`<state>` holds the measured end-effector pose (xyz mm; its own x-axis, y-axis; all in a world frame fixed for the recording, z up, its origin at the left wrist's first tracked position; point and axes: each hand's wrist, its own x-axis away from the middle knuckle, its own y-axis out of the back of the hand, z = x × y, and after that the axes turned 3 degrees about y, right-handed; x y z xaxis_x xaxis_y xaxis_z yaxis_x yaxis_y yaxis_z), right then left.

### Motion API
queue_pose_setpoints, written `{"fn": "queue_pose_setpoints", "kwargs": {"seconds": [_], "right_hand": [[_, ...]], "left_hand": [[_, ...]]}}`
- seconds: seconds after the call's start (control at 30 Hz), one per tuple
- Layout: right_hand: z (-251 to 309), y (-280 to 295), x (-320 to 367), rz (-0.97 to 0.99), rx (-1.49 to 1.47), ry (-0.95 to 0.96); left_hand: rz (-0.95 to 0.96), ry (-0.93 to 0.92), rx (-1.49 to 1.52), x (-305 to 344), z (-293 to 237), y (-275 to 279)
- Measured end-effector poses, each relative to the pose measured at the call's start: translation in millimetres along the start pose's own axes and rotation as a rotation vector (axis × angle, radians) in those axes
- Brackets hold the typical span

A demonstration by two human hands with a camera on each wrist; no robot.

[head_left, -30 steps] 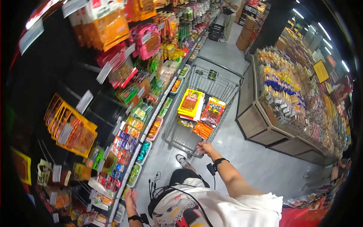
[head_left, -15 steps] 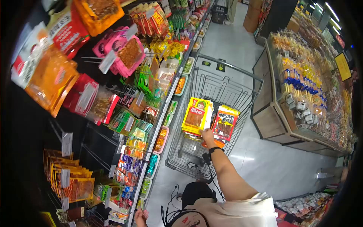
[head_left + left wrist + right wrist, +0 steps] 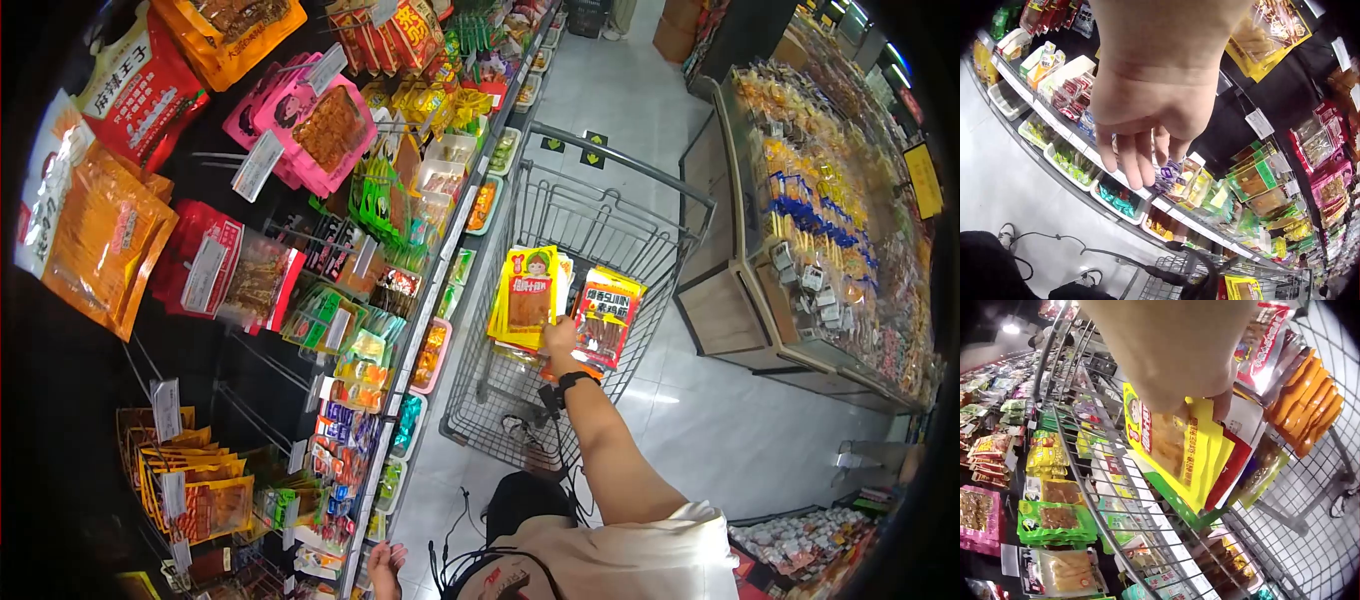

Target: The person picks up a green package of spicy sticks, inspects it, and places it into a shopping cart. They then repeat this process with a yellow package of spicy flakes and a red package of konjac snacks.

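In the head view a yellow snack packet (image 3: 527,296) lies on top of a stack in the wire shopping cart (image 3: 500,405). My right hand (image 3: 562,342) is at the stack's near right corner, and in the right wrist view its fingers reach over the edges of the yellow packets (image 3: 1194,469), fingertips partly hidden. Beside the stack lies a red and black packet (image 3: 605,320), with orange packets (image 3: 1307,403) near it. My left hand (image 3: 385,568) hangs beside the shelf edge, holding nothing; its fingers hang loosely extended in the left wrist view (image 3: 1147,119).
Hanging snack packets (image 3: 325,130) and a shelf with small trays (image 3: 432,355) line the left. A wood-sided display (image 3: 735,300) heaped with wrapped goods stands right of the cart. Cables (image 3: 1116,256) hang near my body.
My right hand has moved from the cart's near edge to the packet stack and now touches it. The cart appears closer in view. My left hand stays empty by the shelf.
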<state>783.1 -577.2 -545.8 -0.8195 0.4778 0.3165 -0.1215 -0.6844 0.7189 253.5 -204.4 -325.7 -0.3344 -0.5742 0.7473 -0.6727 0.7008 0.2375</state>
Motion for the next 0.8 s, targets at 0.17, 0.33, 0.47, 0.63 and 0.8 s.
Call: {"fn": "queue_pose_setpoints", "kwargs": {"seconds": [0.17,0.33,0.47,0.63,0.8], "right_hand": [[-7.4,34.0,4.0,-0.160,-0.252,0.042],[-2.2,75.7,65.5,-0.009,-0.520,0.353],[47.3,128.5,239.1,0.505,-0.779,0.373],[95.2,145.8,454.1,1.193,-0.713,0.566],[104.6,115.7,596.7,1.746,-0.645,0.664]], "left_hand": [[0.094,-0.028,0.047,-13.3,-3.3,5.8],[0.161,-0.190,0.112,-15.3,15.5,39.4],[0.210,-0.366,0.189,37.7,-21.2,55.0],[0.312,-0.544,0.367,102.2,-38.0,93.6],[0.210,-0.633,0.701,155.2,-11.3,138.3]]}}
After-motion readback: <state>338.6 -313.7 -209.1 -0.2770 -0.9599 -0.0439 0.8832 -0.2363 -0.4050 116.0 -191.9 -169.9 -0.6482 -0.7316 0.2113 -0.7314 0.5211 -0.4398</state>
